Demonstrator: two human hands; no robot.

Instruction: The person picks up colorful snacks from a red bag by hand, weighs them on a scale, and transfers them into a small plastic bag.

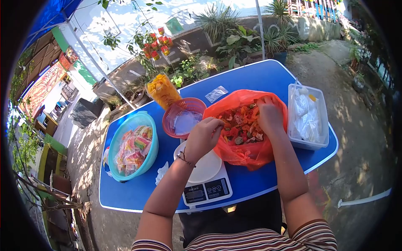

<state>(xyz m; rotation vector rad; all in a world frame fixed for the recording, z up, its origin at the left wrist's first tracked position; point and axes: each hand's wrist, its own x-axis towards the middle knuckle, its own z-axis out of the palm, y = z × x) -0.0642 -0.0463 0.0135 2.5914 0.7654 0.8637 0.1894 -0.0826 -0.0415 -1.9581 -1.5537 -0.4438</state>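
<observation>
An orange plastic bag (247,154) stands wide at the mouth, filled with red, orange and dark dried-looking pieces (240,123). My left hand (204,136) is at the bag's left rim, its fingers curled and pressed together on the plastic. Inside the right side of the bag is my right hand (270,116), fingers bent down at the pieces; its fingertips are partly hidden. Under my left forearm, a white round plate (207,169) rests on a kitchen scale (208,192) with a dark display.
A blue table (251,77) carries a teal basin (155,144) of filled packets, a red basket (197,104) with clear plastic, a container of yellow chips (163,90), a small clear packet (216,94) and a clear box (310,138) of plastic bags. Tent poles stand beyond.
</observation>
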